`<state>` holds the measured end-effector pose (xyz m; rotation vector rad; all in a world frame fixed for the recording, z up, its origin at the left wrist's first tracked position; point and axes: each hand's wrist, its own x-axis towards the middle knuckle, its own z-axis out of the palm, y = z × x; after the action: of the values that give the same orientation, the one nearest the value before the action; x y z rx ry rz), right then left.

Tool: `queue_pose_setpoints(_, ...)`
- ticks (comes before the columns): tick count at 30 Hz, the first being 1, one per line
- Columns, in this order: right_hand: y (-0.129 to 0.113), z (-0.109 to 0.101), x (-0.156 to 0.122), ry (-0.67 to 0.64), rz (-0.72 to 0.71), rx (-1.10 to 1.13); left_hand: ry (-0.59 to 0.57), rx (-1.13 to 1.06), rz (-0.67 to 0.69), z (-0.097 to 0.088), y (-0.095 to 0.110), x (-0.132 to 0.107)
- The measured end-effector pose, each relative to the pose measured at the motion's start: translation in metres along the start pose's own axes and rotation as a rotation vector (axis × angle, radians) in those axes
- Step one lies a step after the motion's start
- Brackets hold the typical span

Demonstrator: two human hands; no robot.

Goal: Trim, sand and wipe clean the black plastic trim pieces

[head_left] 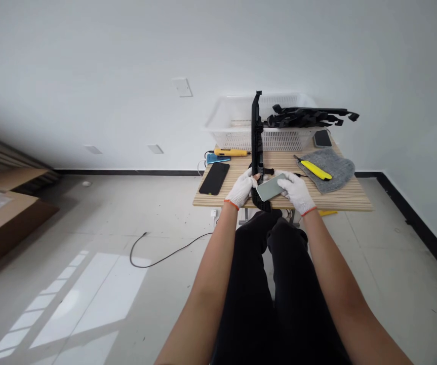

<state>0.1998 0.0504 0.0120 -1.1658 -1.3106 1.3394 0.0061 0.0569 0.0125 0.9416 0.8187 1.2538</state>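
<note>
Utility knife (pixel 316 170) and black plastic parts (pixel 302 118) suggest a small workshop

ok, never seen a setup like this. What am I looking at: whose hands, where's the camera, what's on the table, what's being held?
No machine here: it's a person in white gloves, and the one picture comes from a camera on their head, looking forward and down. The left hand grips a long black plastic strip; the right hand holds a flat pale slab close to it. On the wooden table: a dark flat slab, a blue item and a yellow-handled tool to the left; a yellow knife on grey cloth to the right. Behind is a white basket, with more black parts jutting past its right side.
</note>
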Motion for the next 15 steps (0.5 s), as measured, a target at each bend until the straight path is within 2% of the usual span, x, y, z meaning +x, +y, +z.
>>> queue_pose_setpoints(3,-0.0018,0.0012,-0.0038,-0.118,-0.028,-0.070,0.014,-0.044,-0.026,0.0015,0.0008,-0.0008)
queue_pose_setpoints(4,-0.0019,0.0016,-0.0046,-0.118,-0.037,-0.080,0.013,-0.057,-0.032,0.0014,0.0005,-0.0007)
queue_pose_setpoints(7,-0.0012,0.0021,-0.0055,0.007,-0.107,-0.028,-0.002,-0.048,-0.017,0.0001,-0.0009,0.0002)
queue_pose_setpoints(8,-0.0008,0.0020,-0.0053,-0.002,-0.141,-0.034,-0.009,-0.038,-0.007,-0.0004,-0.0015,0.0004)
queue_pose_setpoints(11,0.0009,0.0008,-0.0040,-0.150,-0.184,-0.120,-0.019,-0.025,0.010,-0.0016,-0.0026,0.0011)
queue_pose_setpoints(15,0.0031,-0.0011,-0.0019,0.001,-0.208,-0.084,-0.014,0.002,0.026,-0.0029,-0.0029,0.0014)
